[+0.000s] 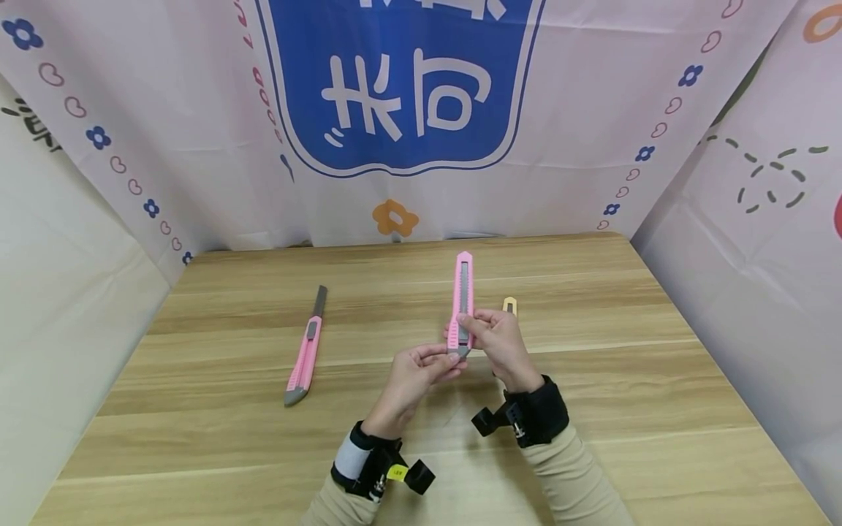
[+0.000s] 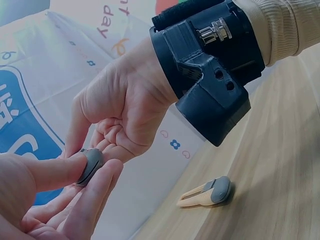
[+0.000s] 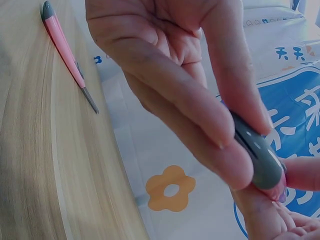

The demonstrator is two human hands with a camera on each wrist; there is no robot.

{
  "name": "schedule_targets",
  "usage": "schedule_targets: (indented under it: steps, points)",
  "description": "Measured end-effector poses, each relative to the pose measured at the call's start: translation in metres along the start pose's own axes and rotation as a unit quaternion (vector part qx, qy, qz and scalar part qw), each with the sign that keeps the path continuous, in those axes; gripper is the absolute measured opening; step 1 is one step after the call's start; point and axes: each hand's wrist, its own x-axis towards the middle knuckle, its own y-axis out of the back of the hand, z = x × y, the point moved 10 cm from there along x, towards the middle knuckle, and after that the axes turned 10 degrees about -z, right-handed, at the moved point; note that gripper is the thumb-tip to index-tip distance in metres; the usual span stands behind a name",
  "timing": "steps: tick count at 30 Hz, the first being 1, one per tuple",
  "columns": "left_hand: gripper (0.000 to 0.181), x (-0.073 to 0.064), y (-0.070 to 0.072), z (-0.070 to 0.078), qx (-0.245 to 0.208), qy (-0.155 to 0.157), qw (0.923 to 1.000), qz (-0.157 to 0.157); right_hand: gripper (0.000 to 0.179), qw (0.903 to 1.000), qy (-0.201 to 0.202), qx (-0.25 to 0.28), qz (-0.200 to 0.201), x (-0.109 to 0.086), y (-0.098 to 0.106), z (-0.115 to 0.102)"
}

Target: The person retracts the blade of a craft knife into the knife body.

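Both hands hold a pink utility knife [image 1: 464,281] upright above the table, its grey end down. A grey strip shows along its slot, and no blade sticks out past the pink tip. My left hand [image 1: 414,376] pinches the grey end between thumb and fingers. Higher up, my right hand [image 1: 505,343] grips the body, thumb on its front. In the left wrist view the knife's grey end [image 2: 91,166] sits between left-hand fingertips; the right wrist view shows that grey end [image 3: 257,152] too, with most of the body hidden.
Left of the hands lies a second pink utility knife [image 1: 305,354], blade out and pointing away. A yellow utility knife [image 2: 205,194] lies beyond the right hand, mostly hidden in the head view. Printed cloth [image 1: 566,131] hangs behind the wooden table [image 1: 217,380] and along its sides.
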Motion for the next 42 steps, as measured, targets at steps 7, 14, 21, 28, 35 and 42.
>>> schedule_targets:
  steps: [7, 14, 21, 28, 35, 42]
  points:
    - [0.031, 0.000, 0.001, -0.001, -0.003, 0.004, 1.0000, 0.004, 0.032, 1.0000, 0.000, 0.007, -0.004, 0.000, -0.001, 0.000]
    - [0.031, 0.000, 0.002, -0.002, 0.001, 0.005, 1.0000, 0.005, 0.033, 1.0000, -0.006, 0.004, -0.003, 0.000, -0.001, 0.000]
    - [0.031, 0.001, 0.002, -0.002, 0.006, 0.004, 0.9999, 0.008, 0.033, 0.9999, -0.010, 0.010, -0.003, 0.000, -0.002, 0.002]
    - [0.031, 0.000, 0.003, -0.001, 0.009, 0.002, 0.9999, 0.012, 0.033, 0.9998, -0.014, 0.010, -0.007, 0.000, -0.003, 0.003]
    - [0.031, -0.002, 0.004, 0.008, 0.079, -0.025, 0.9959, 0.034, 0.034, 0.9997, -0.015, 0.011, -0.014, 0.000, -0.003, 0.003]
    - [0.040, -0.014, 0.006, 0.037, 0.240, -0.130, 0.9549, 0.116, 0.034, 0.9996, -0.020, -0.009, 0.020, 0.002, 0.000, 0.007]
